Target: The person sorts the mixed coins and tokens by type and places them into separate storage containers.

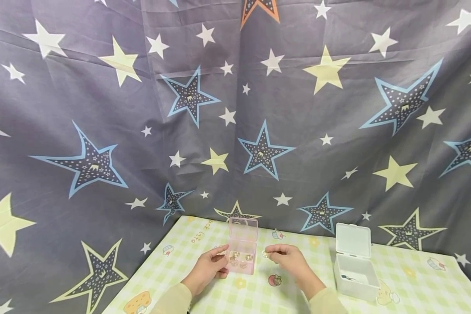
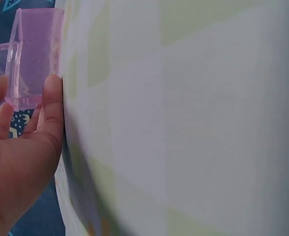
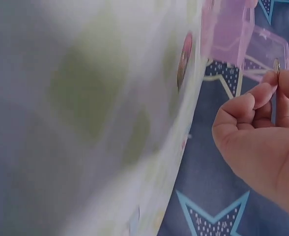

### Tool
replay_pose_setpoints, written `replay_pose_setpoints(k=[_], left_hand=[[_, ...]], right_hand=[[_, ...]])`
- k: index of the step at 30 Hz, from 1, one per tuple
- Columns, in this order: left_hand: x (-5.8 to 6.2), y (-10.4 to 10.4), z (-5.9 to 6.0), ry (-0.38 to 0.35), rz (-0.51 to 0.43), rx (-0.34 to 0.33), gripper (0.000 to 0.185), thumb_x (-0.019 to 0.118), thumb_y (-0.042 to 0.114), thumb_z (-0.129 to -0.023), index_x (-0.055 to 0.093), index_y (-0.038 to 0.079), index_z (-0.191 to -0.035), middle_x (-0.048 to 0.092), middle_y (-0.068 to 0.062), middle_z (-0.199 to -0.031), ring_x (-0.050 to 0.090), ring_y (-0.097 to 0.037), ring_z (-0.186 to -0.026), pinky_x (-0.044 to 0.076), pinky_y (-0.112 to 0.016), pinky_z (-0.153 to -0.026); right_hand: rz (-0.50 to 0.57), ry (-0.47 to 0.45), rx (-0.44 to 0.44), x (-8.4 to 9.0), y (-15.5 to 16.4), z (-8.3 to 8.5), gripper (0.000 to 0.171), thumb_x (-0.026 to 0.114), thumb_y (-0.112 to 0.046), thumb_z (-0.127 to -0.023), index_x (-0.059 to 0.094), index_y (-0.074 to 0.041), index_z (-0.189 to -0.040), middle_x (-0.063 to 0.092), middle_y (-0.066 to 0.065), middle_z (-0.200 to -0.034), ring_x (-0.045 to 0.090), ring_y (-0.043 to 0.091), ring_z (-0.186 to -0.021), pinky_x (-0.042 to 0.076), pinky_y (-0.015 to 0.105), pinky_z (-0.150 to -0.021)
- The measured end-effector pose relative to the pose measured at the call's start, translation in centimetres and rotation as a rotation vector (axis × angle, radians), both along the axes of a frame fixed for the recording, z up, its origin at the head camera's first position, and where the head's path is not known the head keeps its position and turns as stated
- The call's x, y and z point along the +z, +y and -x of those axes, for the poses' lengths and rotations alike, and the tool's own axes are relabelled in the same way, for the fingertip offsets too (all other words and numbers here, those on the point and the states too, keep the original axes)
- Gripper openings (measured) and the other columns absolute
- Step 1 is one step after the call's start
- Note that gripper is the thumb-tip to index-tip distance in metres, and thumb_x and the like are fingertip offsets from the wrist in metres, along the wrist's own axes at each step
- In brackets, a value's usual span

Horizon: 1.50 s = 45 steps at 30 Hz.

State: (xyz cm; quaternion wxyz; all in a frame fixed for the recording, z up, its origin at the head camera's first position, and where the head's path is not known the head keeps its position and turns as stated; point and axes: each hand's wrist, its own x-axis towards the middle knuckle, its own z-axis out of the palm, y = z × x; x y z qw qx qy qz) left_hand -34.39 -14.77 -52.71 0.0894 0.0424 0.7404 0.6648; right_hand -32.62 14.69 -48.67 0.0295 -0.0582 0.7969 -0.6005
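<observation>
A small clear pink plastic box point(image 1: 242, 271) stands on the table with its hinged lid point(image 1: 244, 230) raised. Several round gold-coloured coins point(image 1: 244, 264) lie inside it. My left hand point(image 1: 209, 267) holds the box at its left side; in the left wrist view, thumb and fingers point(image 2: 51, 105) meet the pink wall point(image 2: 34, 59). To the right of the box, my right hand point(image 1: 289, 261) pinches one gold-coloured coin point(image 1: 265, 254) between thumb and fingertips, above the table. The right wrist view shows that coin point(image 3: 276, 65) edge-on.
A white lidded box point(image 1: 357, 285) stands open at the right, with a small dark item point(image 1: 348, 278) inside. Beneath everything lies a green-and-white checked tablecloth point(image 1: 298, 301) with printed pictures. A grey star-patterned curtain point(image 1: 235, 183) hangs behind the table's back edge.
</observation>
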Motion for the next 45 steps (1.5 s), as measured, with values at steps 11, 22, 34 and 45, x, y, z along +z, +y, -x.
replay_pose_setpoints(k=[11, 22, 34, 45], left_hand=[[-0.1, 0.0, 0.0, -0.007, -0.004, 0.003, 0.06, 0.066, 0.015, -0.106, 0.045, 0.002, -0.161, 0.067, -0.028, -0.134, 0.072, -0.017, -0.08, 0.065, -0.034, -0.074], [0.1, 0.1, -0.2, -0.008, -0.014, 0.001, 0.059, 0.067, 0.015, -0.106, 0.046, 0.002, -0.16, 0.068, -0.025, -0.131, 0.071, -0.017, -0.08, 0.065, -0.032, -0.073], [0.0, 0.1, -0.2, 0.017, -0.006, -0.003, 0.059, 0.065, 0.013, -0.106, 0.045, 0.0, -0.16, 0.068, -0.028, -0.131, 0.071, -0.016, -0.08, 0.065, -0.032, -0.073], [0.1, 0.1, -0.2, 0.02, -0.012, -0.013, 0.062, 0.068, 0.013, -0.104, 0.045, -0.001, -0.16, 0.068, -0.028, -0.131, 0.071, -0.015, -0.08, 0.065, -0.03, -0.073]], right_hand=[[0.064, -0.106, 0.042, -0.9, -2.9, 0.0, 0.03, 0.071, -0.02, -0.099, 0.074, -0.005, -0.125, 0.075, 0.006, -0.119, 0.045, 0.007, -0.051, 0.045, 0.023, -0.045], [-0.001, -0.081, 0.017, -0.7, -3.4, -0.2, 0.022, 0.072, -0.018, -0.099, 0.077, -0.008, -0.118, 0.078, 0.006, -0.114, 0.039, 0.005, -0.044, 0.042, 0.022, -0.042], [0.001, -0.088, 0.045, -0.7, -3.2, 0.1, 0.023, 0.071, -0.018, -0.1, 0.076, -0.006, -0.119, 0.077, 0.012, -0.113, 0.038, 0.004, -0.044, 0.04, 0.021, -0.042], [-0.079, -0.02, 0.043, -0.8, -1.9, -0.1, 0.026, 0.071, -0.019, -0.1, 0.075, -0.003, -0.12, 0.076, 0.011, -0.117, 0.063, 0.007, -0.066, 0.06, 0.031, -0.064]])
